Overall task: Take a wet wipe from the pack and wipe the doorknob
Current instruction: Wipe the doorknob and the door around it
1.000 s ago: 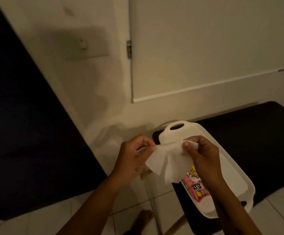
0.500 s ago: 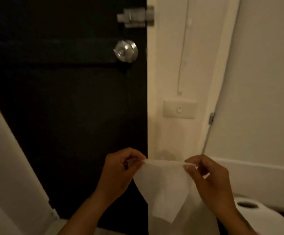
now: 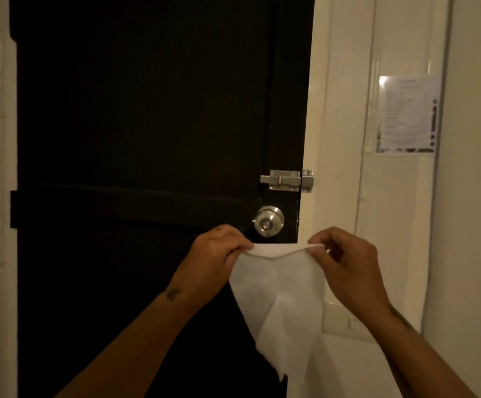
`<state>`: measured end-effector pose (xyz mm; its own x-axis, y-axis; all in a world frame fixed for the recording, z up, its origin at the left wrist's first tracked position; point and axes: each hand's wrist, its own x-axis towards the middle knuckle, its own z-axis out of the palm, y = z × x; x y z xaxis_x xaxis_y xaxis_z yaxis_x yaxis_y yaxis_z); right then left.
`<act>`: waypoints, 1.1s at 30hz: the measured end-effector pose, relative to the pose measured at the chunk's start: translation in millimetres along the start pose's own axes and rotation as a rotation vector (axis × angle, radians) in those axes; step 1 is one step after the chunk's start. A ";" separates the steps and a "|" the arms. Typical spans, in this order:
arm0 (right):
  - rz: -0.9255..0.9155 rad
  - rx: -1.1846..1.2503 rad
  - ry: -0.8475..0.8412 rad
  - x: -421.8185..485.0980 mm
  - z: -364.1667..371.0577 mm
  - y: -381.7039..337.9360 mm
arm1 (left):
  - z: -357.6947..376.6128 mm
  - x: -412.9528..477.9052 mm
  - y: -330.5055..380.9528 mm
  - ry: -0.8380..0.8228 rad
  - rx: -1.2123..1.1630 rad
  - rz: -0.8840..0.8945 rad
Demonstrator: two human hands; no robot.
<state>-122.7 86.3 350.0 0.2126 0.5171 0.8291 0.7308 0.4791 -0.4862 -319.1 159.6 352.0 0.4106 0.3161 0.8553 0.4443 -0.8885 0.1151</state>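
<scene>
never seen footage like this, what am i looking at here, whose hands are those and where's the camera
There is no machine here: a person is working with bare hands. Every picture comes from one wide-angle camera worn on the person's head, looking forward and down, so the arms reach in from below. The left hand and right hand each pinch a top corner of a white wet wipe, which hangs spread between them. Ahead is a dark door with a silver doorknob just above the wipe, not yet touched, and a sliding bolt above that. A paper notice is on the wall to the right.
</scene>
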 end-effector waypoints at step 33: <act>-0.019 -0.337 -0.070 143.8 83.1 -2.9 | 55.8 59.5 -56.7 0.162 -0.057 -0.104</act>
<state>-148.2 218.2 447.7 0.1602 0.5637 0.8103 0.9099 0.2338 -0.3426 -275.5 247.4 368.2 0.2297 0.3537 0.9067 0.4299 -0.8727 0.2315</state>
